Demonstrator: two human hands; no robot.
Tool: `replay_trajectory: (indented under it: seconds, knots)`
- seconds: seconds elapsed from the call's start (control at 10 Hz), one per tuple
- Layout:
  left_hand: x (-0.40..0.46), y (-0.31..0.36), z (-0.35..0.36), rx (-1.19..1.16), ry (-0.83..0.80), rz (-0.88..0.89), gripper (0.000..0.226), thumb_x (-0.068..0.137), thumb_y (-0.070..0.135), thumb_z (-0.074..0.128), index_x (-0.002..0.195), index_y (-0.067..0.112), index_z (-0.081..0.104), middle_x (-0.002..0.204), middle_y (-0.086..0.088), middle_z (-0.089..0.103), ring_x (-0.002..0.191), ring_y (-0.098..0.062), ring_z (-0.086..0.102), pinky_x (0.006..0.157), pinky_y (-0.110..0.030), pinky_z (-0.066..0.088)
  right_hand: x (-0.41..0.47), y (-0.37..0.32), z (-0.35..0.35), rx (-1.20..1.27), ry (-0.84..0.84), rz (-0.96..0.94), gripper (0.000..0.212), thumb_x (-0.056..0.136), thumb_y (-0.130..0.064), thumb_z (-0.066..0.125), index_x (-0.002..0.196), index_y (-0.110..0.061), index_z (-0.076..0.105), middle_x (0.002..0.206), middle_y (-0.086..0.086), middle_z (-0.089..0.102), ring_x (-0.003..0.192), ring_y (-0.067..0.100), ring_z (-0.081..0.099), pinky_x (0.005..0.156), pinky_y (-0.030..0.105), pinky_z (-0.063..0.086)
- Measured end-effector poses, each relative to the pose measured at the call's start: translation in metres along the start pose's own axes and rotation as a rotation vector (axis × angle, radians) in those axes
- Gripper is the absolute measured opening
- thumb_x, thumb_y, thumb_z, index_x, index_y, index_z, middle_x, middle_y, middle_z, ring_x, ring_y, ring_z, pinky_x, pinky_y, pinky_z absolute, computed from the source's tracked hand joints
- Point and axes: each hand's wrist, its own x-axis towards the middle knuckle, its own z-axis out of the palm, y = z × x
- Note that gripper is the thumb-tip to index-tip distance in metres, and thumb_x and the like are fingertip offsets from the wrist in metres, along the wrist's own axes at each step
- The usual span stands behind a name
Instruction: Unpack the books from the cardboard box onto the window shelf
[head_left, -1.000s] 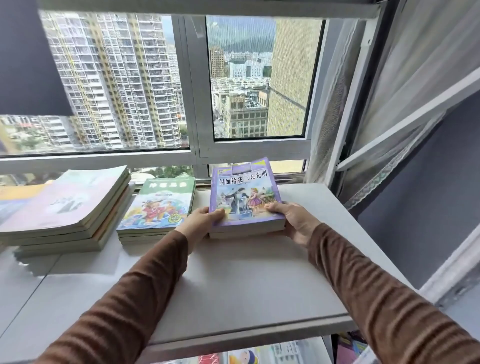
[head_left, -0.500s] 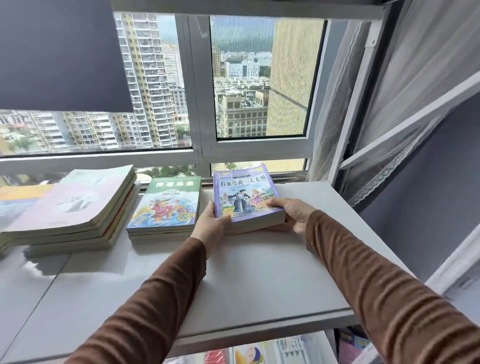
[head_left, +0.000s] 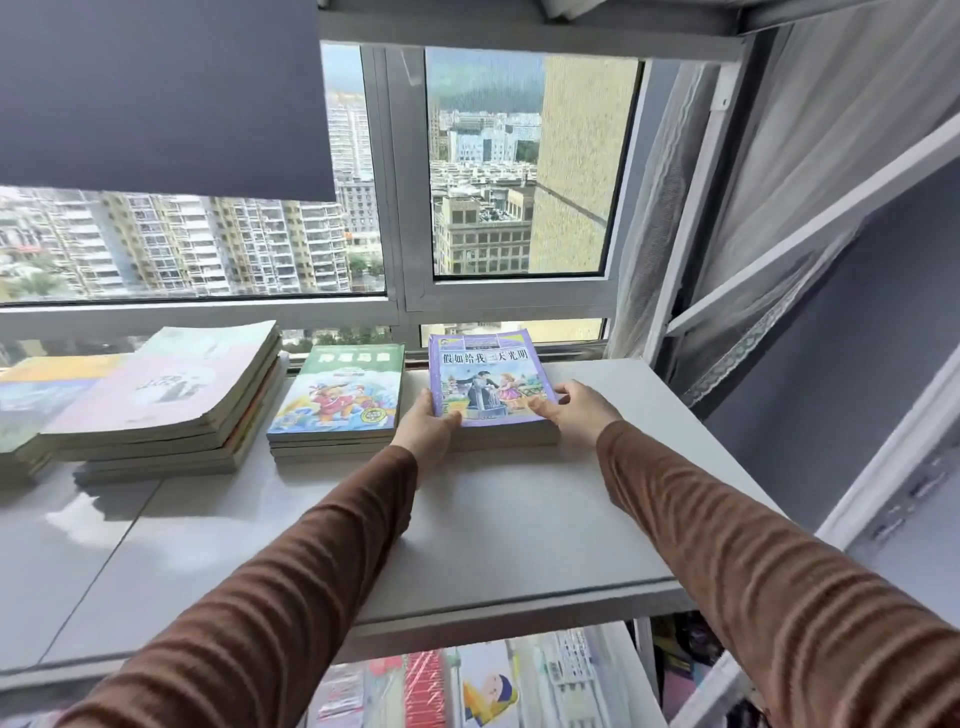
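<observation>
Where both hands grip it — purple book stack on shelf.

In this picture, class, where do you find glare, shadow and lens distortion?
Head view: glare on the glossy white window shelf at left; soft shadow under the tall pastel book stack; window frames and brown sleeves bow outward, wide-angle distortion; lower edge books blurred.

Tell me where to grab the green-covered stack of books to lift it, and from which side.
Grip the green-covered stack by its two long side edges, coming from the near end. It lies flat, so fingers should hook under the bottom book. There's open shelf in front and narrow gaps on both sides.
</observation>
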Motion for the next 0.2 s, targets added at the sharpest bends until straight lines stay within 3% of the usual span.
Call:
replay_trajectory:
  seconds: [0.1, 0.2]
  knots:
    - [-0.023, 0.003, -0.003, 0.029, -0.005, 0.089, 0.056, 0.099, 0.014, 0.060, 0.151, 0.011, 0.040, 0.130, 0.002, 0.061, 0.111, -0.005, 0.064, 0.082, -0.009, 0.045, -0.024, -0.004, -0.003, -0.147, 0.136, -0.149, 0.064, 0.090, -0.049, 0.063, 0.141, -0.014, 0.048, 0.141, 0.015, 0.050, 0.132, 0.034, 0.043, 0.110, 0.038, 0.034]
    - [-0.051, 0.009, -0.014, 0.184, -0.003, 0.140, 0.067, 0.096, 0.020, 0.066, 0.155, 0.010, 0.035, 0.155, -0.003, 0.045, 0.133, -0.002, 0.051, 0.108, -0.015, 0.039, -0.054, -0.012, -0.010, -0.219, 0.079, -0.250, 0.061, 0.089, -0.046, 0.064, 0.142, -0.019, 0.049, 0.143, 0.011, 0.046, 0.134, 0.033, 0.036, 0.111, 0.040, 0.033]
